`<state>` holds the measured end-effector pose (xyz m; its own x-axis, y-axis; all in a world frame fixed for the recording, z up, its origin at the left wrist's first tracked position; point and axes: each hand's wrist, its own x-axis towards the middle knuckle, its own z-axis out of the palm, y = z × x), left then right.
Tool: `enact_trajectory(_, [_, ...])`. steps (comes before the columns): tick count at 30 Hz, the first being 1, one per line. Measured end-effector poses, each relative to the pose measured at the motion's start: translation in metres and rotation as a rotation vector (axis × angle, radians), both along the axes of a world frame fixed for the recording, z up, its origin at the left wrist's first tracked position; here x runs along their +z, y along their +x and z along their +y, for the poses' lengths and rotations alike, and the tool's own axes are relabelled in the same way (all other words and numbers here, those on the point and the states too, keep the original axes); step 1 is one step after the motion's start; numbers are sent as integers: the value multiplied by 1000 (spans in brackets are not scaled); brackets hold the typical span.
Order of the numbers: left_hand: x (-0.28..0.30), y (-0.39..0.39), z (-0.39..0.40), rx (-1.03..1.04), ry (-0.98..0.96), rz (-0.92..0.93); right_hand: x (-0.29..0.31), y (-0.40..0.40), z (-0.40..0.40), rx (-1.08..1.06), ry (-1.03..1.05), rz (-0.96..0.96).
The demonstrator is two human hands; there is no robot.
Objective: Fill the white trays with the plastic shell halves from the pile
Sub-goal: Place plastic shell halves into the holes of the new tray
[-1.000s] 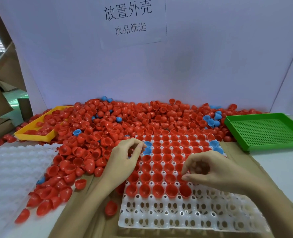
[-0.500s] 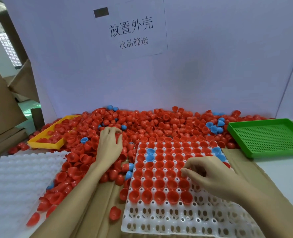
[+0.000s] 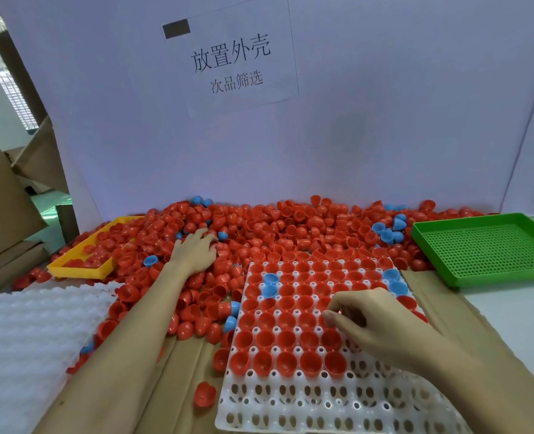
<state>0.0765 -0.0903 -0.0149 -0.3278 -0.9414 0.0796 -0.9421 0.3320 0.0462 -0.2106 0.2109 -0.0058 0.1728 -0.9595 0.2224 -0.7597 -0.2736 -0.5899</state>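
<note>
Nearest the camera, the right hand stays curled over the half-filled white tray, what it pinches hidden. Farther back, the left hand has left the tray's edge and now rests fingers-down, loosely spread, on the pile of red shell halves.

So the count: one white tray in use at 6 o'clock, plus a stack of white trays at 8 o'clock, can't tell how many are in it. One yellow tray at 9, one green tray at 3, one paper sign at 12, and two hands. The pile of shell halves is way too many to count, mostly red; the tray holds four blue shell halves that I can see.
</note>
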Motion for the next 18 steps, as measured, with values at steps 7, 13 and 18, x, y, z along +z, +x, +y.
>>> enact_trajectory(7, [-8, 9, 12, -19, -174, 244, 1, 6, 1, 19, -30, 10])
enact_trajectory(13, [-1, 17, 21, -10, -166, 390, 4, 8, 2, 10, -24, 30])
enact_trajectory(18, [12, 26, 23, -59, -181, 369, 5, 7, 3, -8, -43, 43])
